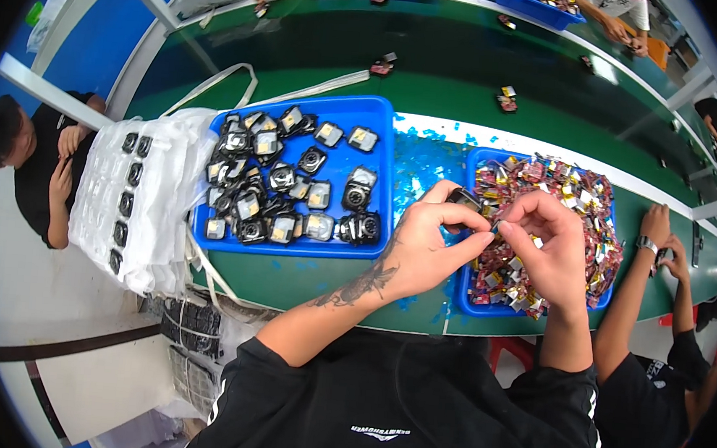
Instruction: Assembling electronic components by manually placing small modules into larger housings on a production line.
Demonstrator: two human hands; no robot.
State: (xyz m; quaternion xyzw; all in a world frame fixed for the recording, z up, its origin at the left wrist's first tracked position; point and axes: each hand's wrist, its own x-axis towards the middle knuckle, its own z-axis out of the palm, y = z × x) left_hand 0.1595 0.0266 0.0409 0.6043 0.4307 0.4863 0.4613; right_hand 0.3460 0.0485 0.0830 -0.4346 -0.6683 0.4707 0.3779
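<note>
My left hand point(428, 250) and right hand point(548, 252) meet, pinching a blue speck point(495, 229) — red-board tray point(463, 291) partly masked, one o'clock; black-module tray point(389, 163), eleven o'clock. My black shirt point(446, 391) bears white lettering point(380, 430).

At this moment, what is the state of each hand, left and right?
Left hand: closed, holding a small black device.
Right hand: closed in a thumb-and-finger pinch; what it holds cannot be told.
</note>
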